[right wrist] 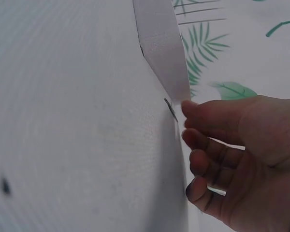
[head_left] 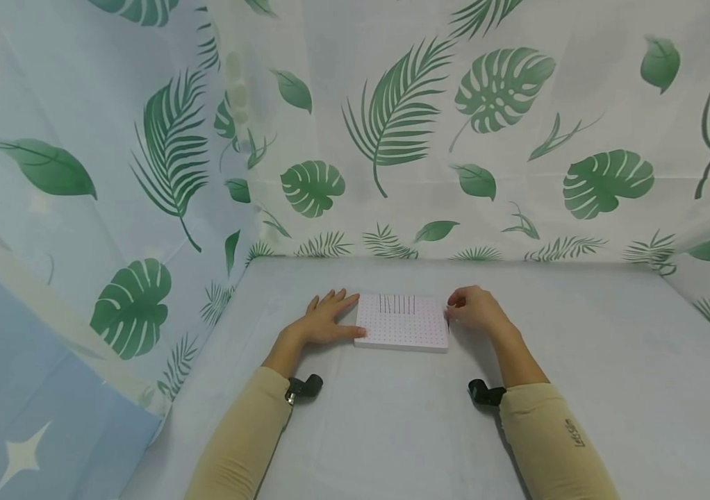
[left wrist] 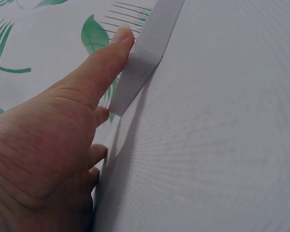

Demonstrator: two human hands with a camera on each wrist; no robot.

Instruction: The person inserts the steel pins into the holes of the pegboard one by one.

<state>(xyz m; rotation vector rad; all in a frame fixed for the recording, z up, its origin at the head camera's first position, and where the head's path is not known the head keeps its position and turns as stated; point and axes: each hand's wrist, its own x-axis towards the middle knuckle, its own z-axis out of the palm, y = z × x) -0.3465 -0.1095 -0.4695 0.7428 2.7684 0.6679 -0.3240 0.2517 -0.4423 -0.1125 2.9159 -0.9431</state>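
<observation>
A white block-like board (head_left: 400, 330) with rows of small holes lies on the table. Several thin dark pins (head_left: 397, 304) stand in a row toward its back edge, and their ends show above the board in the left wrist view. My left hand (head_left: 324, 323) is spread at the board's left side, its thumb resting on the front left corner and the other fingers reaching along the side. Just off the right edge, my right hand (head_left: 475, 309) pinches a thin dark pin (right wrist: 170, 109) between thumb and index finger, pointing downward. Its other fingers are curled.
A white cloth covers the table (head_left: 392, 430). Leaf-printed curtains (head_left: 392, 125) hang behind and at both sides, with a blue fabric panel (head_left: 48, 375) at the left. A small dark speck (right wrist: 6, 186) shows on the pale surface in the right wrist view.
</observation>
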